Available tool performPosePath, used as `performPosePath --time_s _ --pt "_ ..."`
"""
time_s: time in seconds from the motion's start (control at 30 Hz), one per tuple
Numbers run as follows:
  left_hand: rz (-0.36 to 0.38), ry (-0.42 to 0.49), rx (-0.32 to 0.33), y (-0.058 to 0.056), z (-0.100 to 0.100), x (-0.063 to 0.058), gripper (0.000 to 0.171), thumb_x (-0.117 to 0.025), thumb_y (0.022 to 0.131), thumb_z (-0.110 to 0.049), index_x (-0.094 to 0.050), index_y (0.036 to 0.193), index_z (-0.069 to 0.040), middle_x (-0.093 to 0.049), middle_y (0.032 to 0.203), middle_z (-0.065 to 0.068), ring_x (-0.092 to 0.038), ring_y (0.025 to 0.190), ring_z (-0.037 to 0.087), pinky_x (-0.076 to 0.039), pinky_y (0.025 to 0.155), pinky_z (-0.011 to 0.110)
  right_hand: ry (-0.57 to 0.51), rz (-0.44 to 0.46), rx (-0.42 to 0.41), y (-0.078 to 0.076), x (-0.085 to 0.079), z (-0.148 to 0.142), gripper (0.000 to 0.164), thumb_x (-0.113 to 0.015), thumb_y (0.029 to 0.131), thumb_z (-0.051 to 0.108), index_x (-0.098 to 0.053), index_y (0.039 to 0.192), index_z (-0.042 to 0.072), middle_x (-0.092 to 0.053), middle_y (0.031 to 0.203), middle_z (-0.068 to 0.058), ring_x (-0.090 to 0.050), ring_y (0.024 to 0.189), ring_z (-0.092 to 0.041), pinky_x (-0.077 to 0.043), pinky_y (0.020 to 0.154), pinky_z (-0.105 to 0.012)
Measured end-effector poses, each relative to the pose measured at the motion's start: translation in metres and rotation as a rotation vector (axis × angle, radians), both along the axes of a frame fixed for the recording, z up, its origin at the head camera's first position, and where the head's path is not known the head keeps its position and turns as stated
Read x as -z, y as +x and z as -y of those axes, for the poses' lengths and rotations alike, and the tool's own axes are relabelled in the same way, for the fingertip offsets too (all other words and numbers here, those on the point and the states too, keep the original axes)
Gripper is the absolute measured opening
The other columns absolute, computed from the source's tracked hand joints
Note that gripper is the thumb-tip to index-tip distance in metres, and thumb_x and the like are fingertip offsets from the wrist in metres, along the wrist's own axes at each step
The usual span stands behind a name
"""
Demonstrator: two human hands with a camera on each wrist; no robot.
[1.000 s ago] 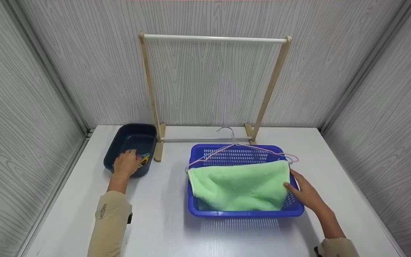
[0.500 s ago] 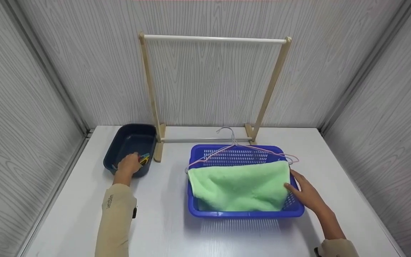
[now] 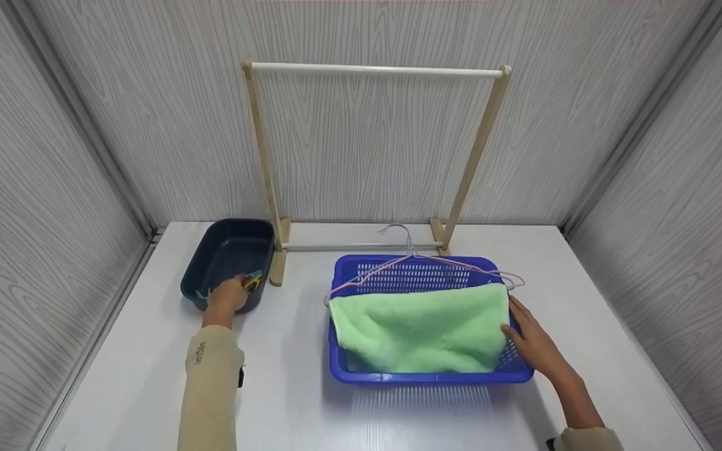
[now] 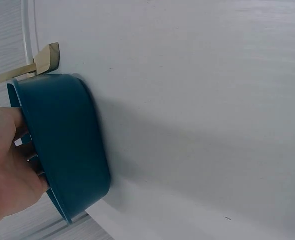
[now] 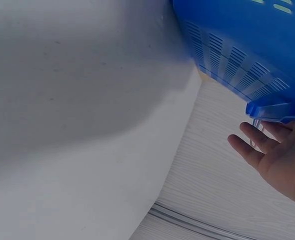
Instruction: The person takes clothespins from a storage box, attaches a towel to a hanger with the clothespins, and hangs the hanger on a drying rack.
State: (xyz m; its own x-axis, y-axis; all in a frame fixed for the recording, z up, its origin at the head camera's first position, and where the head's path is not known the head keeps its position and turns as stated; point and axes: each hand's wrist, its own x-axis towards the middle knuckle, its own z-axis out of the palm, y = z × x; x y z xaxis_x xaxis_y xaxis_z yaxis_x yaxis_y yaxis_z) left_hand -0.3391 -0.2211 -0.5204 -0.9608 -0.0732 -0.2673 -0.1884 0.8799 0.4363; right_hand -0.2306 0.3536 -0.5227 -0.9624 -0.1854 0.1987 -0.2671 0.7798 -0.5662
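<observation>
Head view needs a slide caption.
Left hand in a dark bin, right hand at a blue basket with a green towel.

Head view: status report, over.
Left hand in dark blue plastic tub, beside yellow and blue clips; grip unclear. Right hand at blue perforated plastic basket; light green towel across it. Nothing visibly blocking either hand.

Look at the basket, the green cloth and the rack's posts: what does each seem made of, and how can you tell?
Basket: probably smooth plastic, slightly shiny, with even blue colour and slotted walls. Green cloth: soft, matt fabric, perhaps towelling, from its folds and fuzzy surface. Rack's posts: likely wood, pale and matt, by their tan colour.
</observation>
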Motion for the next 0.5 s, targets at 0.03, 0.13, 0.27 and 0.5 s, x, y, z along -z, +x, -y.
performPosePath --time_s 0.03,0.13,0.27,0.5 --pt "0.001 -0.002 0.005 -0.0004 -0.0005 0.0001 0.045 -0.038 0.097 -0.007 -0.029 0.14 0.005 -0.035 0.135 0.03 -0.031 0.124 0.044 -0.018 0.101 0.058 -0.008 0.001 0.003 0.0006 0.0003 0.0006 0.06 -0.052 0.095 0.019 -0.024 0.141 -0.007 -0.021 0.144 -0.026 -0.022 0.128 -0.046 -0.021 0.099 -0.059" --pt "0.016 -0.012 0.019 -0.0014 -0.002 -0.0001 0.046 -0.036 0.098 -0.008 -0.025 0.141 0.005 -0.035 0.135 0.03 -0.033 0.123 0.045 -0.022 0.101 0.057 -0.012 0.004 0.021 0.0014 0.0009 0.0018 0.059 -0.051 0.096 0.02 -0.024 0.141 -0.006 -0.021 0.145 -0.024 -0.023 0.128 -0.045 -0.021 0.099 -0.059" --pt "0.019 -0.016 0.03 -0.0027 -0.0027 0.0006 0.045 -0.035 0.1 -0.011 -0.024 0.14 0.007 -0.034 0.134 0.032 -0.034 0.122 0.045 -0.025 0.1 0.055 -0.016 0.001 0.032 0.0008 0.0014 0.0024 0.059 -0.051 0.096 0.022 -0.025 0.142 -0.004 -0.022 0.145 -0.023 -0.024 0.128 -0.045 -0.022 0.099 -0.059" --pt "-0.003 0.021 0.02 -0.0062 -0.0015 0.0058 0.044 -0.035 0.1 -0.013 -0.029 0.137 0.009 -0.037 0.132 0.032 -0.035 0.121 0.045 -0.027 0.099 0.054 -0.024 0.005 0.039 0.0036 0.0031 0.0009 0.059 -0.051 0.096 0.022 -0.025 0.142 -0.003 -0.023 0.145 -0.022 -0.024 0.127 -0.045 -0.022 0.099 -0.059"
